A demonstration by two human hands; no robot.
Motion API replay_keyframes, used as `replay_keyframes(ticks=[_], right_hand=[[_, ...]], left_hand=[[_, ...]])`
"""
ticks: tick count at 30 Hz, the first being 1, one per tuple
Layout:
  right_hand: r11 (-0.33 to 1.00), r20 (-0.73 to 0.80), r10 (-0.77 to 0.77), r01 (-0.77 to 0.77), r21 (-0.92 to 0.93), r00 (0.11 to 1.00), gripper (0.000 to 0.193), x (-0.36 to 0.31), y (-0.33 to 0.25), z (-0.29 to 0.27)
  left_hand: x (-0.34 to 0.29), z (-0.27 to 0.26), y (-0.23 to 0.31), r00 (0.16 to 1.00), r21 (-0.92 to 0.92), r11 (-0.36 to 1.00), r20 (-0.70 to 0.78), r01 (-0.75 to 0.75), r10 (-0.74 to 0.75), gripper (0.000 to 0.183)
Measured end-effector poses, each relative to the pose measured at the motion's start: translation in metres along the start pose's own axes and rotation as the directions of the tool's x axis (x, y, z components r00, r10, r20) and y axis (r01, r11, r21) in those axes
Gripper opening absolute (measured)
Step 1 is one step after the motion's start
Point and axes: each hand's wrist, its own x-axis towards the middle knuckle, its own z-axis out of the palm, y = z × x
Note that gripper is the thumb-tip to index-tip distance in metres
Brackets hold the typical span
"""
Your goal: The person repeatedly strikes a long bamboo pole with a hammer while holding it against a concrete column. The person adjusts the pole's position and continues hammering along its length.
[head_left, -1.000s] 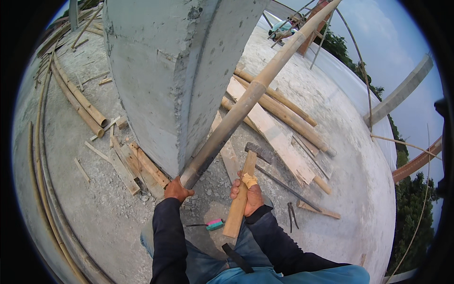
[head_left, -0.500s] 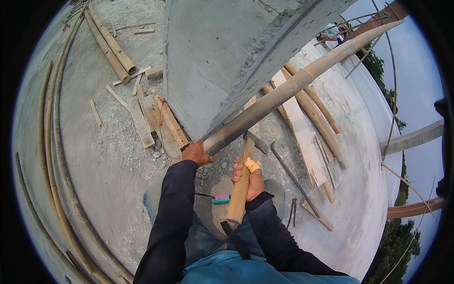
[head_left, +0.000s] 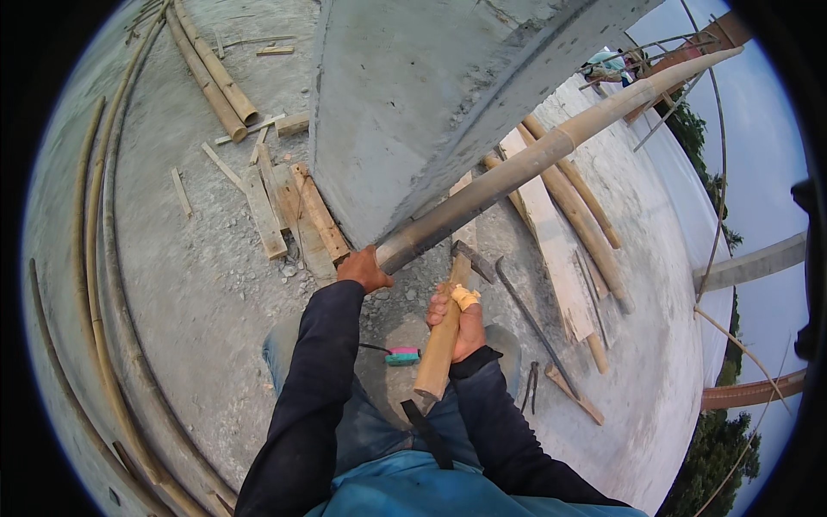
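My left hand (head_left: 364,270) is closed on the near end of a thick bamboo pole (head_left: 482,198), thumb toward its right side; some of its fingers are hidden. The pole slants up to the far right, along the bottom edge of a grey concrete block (head_left: 405,103). In my right hand (head_left: 461,317), which has a yellow wrapping on one finger, is a hammer (head_left: 444,345) gripped by its thick wooden handle. Its dark metal head points away from me. Beside my left hand ends a wooden beam (head_left: 319,211) lying against the block's left side.
A metal pry bar (head_left: 527,312) lies right of the hammer, with pincers (head_left: 530,388) and a wooden-handled tool (head_left: 575,395) nearby. Planks (head_left: 551,246) and bamboo lie beyond. Long bamboo poles (head_left: 116,284) line the left. A pink-and-green object (head_left: 402,356) sits between my knees.
The view has shifted slightly, so the scene sits a little differently in the picture. Both hands keep their holds, and the hammer stays at nearly the same place by the pole.
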Motion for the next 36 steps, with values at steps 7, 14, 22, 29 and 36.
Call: replay_keyframes(ticks=[7,14,22,29,36], right_hand=[[1.0,-0.012,0.008,-0.008,-0.001,1.0,0.026,0.0,-0.002,-0.004],[0.97,-0.077,-0.208,0.195,-0.141,0.975,0.021,-0.01,0.011,0.026],[0.904,0.058,-0.417,0.421,-0.077,0.907,0.017,0.003,0.015,0.104],[0.974,0.202,-0.209,0.223,-0.045,0.957,0.019,0.018,0.026,0.127],[0.951,0.096,-0.306,0.308,-0.011,0.947,0.021,0.018,0.028,0.125]], left_hand=[[-0.001,0.005,-0.003,0.996,0.011,0.999,-0.071,-0.043,0.044,0.081],[-0.004,0.007,0.0,0.995,0.003,1.0,-0.096,-0.026,0.026,0.082],[-0.004,0.006,-0.001,0.996,-0.01,1.0,-0.087,-0.03,0.029,0.081],[0.002,0.006,0.001,0.999,-0.033,0.999,-0.043,0.013,-0.015,0.082],[-0.001,0.009,-0.001,0.996,-0.048,0.999,-0.087,-0.009,0.005,0.081]])
